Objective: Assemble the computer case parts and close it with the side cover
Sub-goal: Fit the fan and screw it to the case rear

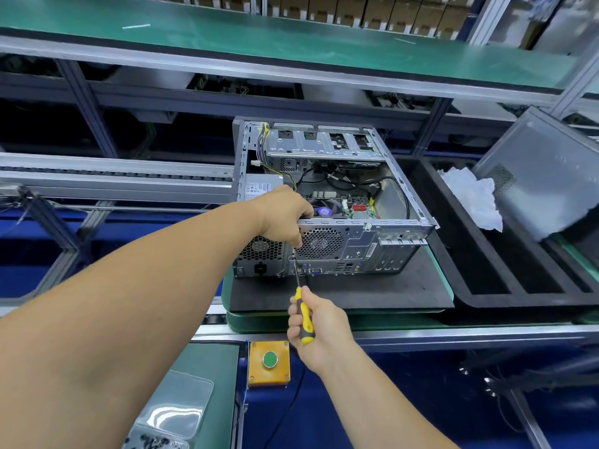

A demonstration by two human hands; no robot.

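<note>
A: What is in front, at the lower edge?
B: A yellow box with a green button (269, 360), and to the left of it some clear plastic bags (175, 413), one with small dark parts inside.
A: And on the right side?
B: A black foam tray (479, 270) with white crumpled paper (474, 196) lying in it.
A: Above?
B: A green shelf (259, 37), and cardboard boxes (356, 8) behind it.

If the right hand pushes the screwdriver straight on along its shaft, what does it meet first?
Most likely the rear panel of the computer case, beside the fan grille, just under the left hand's fingertips. The tip already looks about there; depth is unclear.
</note>
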